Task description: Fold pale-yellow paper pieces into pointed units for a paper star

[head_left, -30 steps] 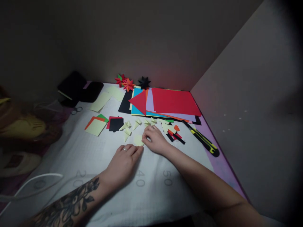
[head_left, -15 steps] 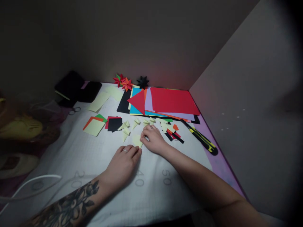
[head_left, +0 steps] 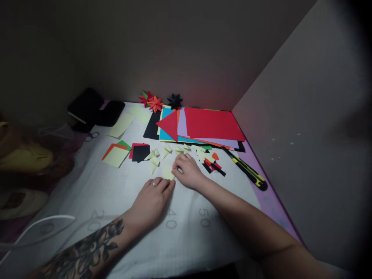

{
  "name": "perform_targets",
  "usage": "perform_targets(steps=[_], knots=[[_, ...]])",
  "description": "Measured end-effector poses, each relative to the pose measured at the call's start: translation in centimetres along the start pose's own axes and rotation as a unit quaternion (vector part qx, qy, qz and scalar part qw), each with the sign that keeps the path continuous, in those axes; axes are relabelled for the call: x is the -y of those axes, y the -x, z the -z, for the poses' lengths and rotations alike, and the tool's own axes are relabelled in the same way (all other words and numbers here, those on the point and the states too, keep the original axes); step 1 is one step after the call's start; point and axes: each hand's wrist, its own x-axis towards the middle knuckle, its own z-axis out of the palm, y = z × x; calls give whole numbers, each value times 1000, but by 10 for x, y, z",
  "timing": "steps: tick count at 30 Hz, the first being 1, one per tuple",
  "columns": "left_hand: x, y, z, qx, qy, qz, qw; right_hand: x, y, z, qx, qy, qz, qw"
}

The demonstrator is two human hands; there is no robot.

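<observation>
A small pale yellow paper [head_left: 167,172] lies on the white mat between my hands. My right hand [head_left: 187,170] pinches its right edge, thumb and index finger together. My left hand [head_left: 154,195], with a ring on one finger, is closed at the paper's lower edge, fingertips pressed down on it. Just beyond sit several folded pale yellow pieces [head_left: 167,151]. Left of them are a black paper square [head_left: 141,153] and a pale yellow square [head_left: 115,156] over orange and green ones.
Paper scraps [head_left: 213,164] and a yellow-black cutter [head_left: 247,170] lie to the right. Large coloured sheets [head_left: 215,124] and folded paper stars [head_left: 155,104] are at the back. Scissors [head_left: 92,136], a black case [head_left: 110,112] and a white cable [head_left: 43,222] are on the left.
My left fingertips have shifted slightly to the right and up along the pale yellow paper's lower edge. My right hand has hardly moved.
</observation>
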Motion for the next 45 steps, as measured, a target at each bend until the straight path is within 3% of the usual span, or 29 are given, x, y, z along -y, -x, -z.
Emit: perform_targets(steps=[8,18,28,45], knots=[[-1,-1,-1,5,1,-1,1000,0,0,0,2,-1,-6,1000],[1,1,-1,-52,71,29,996,0,1,0,1,-2,-2,1000],[2,-2,-1,-59,64,-25,996,1,0,0,2,0,-8,1000],[9,-5,-9,-69,64,-25,995,1,1,0,-3,6,-2,1000]])
